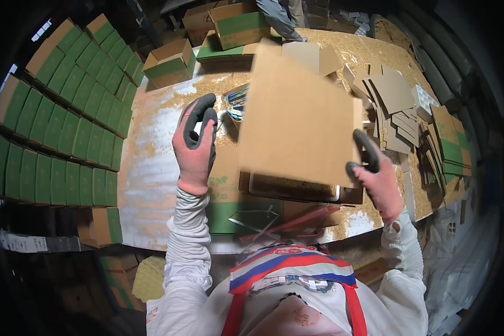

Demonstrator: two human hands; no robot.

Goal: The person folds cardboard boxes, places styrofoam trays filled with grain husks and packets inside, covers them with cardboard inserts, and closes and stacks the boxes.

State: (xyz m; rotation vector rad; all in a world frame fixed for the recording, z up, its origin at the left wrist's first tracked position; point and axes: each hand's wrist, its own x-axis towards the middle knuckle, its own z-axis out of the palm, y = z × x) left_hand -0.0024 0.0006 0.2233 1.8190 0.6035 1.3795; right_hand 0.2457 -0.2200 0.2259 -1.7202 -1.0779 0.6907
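A large brown cardboard sheet (297,115), blurred at its upper edge, is raised over an open cardboard box (350,196). My right hand (378,182), in a pink and grey glove, pinches the sheet's right edge between thumb and fingers. To the left of the sheet, my left hand (196,143) is raised with thumb and fingers curved apart, holding nothing. Through the gap under the sheet's lower edge, dark contents with a pale rim show in the box. A green and brown cardboard flap (224,196) lies left of the box.
Green and brown boxes (61,123) stand stacked at the left. More boxes (171,63) stand at the back, near a person's legs (280,19). Loose cardboard pieces (389,92) and a white tray (424,102) lie right on the table (151,162), strewn with shavings.
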